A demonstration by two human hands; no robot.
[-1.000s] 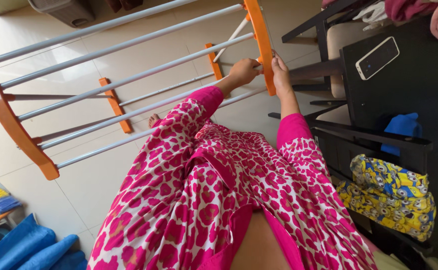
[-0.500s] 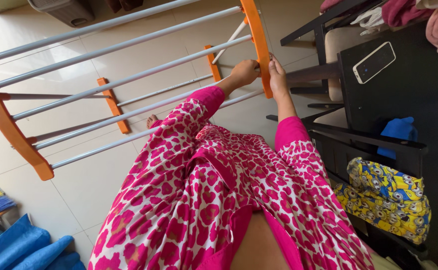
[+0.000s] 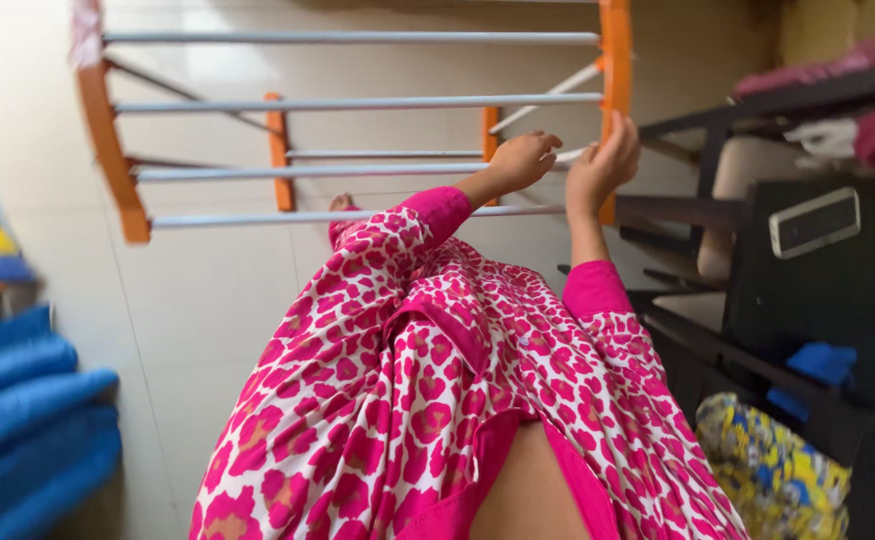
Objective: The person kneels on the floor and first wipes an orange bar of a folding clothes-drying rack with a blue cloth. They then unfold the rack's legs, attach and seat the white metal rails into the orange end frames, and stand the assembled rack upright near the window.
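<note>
Whole view smeared by motion blur. Drying rack (image 3: 357, 103) cut off at the top edge, its feet hidden behind the pink patterned sleeves (image 3: 397, 330). Left hand (image 3: 523, 160) and right hand (image 3: 605, 165) blurred at the fingertips, contact with the orange end bar (image 3: 614, 60) impossible to tell. Phone (image 3: 813, 222) too smeared for detail. Yellow printed cloth (image 3: 772, 470) and blue fabric (image 3: 17, 400) cropped by the edges.

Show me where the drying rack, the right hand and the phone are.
drying rack (image 3: 357, 102): head view, on a grey rail.
right hand (image 3: 605, 168): head view, middle of the palm.
phone (image 3: 814, 222): head view, centre of the dark screen.
</note>
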